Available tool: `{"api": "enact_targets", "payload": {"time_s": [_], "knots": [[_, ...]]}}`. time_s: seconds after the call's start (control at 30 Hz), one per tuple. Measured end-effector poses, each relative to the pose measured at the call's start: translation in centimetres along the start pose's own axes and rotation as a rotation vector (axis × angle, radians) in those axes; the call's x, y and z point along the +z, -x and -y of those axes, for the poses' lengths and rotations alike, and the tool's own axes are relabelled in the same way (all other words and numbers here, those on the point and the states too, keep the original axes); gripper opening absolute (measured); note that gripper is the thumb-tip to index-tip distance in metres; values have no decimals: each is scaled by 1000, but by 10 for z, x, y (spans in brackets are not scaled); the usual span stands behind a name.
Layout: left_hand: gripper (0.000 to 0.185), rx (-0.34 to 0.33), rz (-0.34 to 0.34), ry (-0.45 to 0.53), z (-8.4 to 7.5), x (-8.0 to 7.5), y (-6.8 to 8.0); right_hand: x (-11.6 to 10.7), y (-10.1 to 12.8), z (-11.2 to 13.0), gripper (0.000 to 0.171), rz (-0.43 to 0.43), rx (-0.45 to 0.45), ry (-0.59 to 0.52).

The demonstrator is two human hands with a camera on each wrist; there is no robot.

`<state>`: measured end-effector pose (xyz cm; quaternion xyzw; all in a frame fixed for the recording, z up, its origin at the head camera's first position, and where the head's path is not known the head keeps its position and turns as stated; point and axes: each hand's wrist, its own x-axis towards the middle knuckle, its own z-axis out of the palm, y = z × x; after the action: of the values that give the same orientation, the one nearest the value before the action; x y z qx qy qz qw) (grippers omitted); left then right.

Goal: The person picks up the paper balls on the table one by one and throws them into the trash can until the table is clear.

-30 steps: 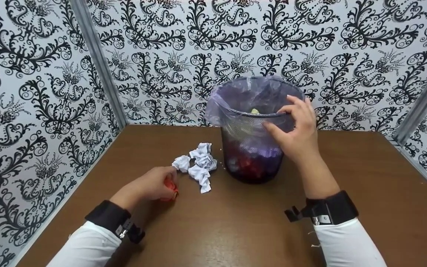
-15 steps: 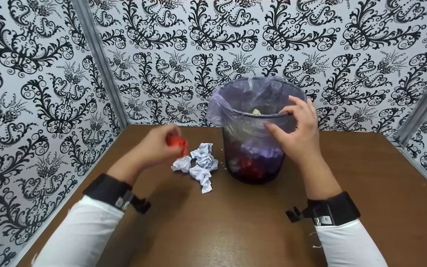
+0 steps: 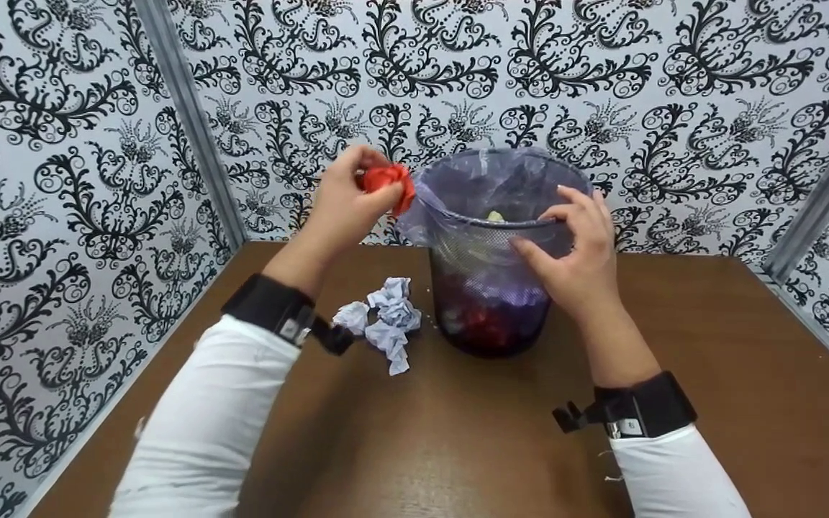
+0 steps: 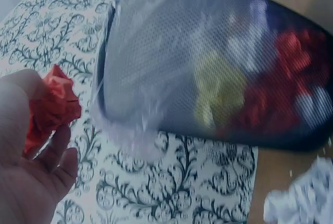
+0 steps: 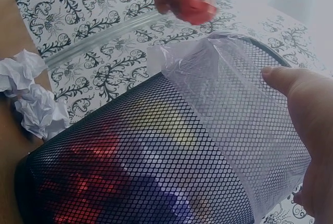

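A crumpled red paper ball [image 3: 389,187] is pinched between the thumb and fingers of my left hand [image 3: 348,194], raised beside the left rim of a black mesh wastebasket [image 3: 490,288]. In the left wrist view the red paper ball [image 4: 54,107] shows against the patterned wall. My right hand [image 3: 580,248] grips the wastebasket's near right rim, thumb outside and fingers over the edge. A thin purple bag [image 3: 422,205] lines the basket and hangs over its rim. Through the mesh in the right wrist view show red paper [image 5: 86,182] and yellow paper [image 5: 161,122] inside.
Several crumpled white paper balls [image 3: 389,320] lie on the brown table [image 3: 414,446], left of the wastebasket. Patterned walls [image 3: 314,93] stand behind and to the left of the table. Tiny white scraps lie near the basket's base.
My left hand has lifted the red paper ball off the table and carried it up and right, past the white paper balls to the wastebasket's rim. The right hand has stayed in place.
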<state>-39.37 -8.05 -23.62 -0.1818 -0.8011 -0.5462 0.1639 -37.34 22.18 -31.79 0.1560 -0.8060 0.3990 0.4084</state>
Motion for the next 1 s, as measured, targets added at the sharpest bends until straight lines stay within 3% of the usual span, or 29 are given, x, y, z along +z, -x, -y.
{"api": "enact_targets", "payload": {"time_s": [0.1, 0.23, 0.57, 0.83, 1.0], "knots": [[28, -1, -39, 75, -11, 14, -8, 0, 0, 0, 44, 2, 9, 2], [29, 11, -48, 110, -12, 30, -20, -1, 1, -1, 44, -3, -5, 0], [28, 25, -15, 83, -4, 45, -35, 0, 0, -1, 44, 1, -7, 3], [28, 3, 5, 31, 0, 54, -35, 1, -1, -1, 43, -4, -16, 11], [28, 22, 14, -34, -6, 58, -34, 1, 0, -2, 44, -8, -26, 13]]}}
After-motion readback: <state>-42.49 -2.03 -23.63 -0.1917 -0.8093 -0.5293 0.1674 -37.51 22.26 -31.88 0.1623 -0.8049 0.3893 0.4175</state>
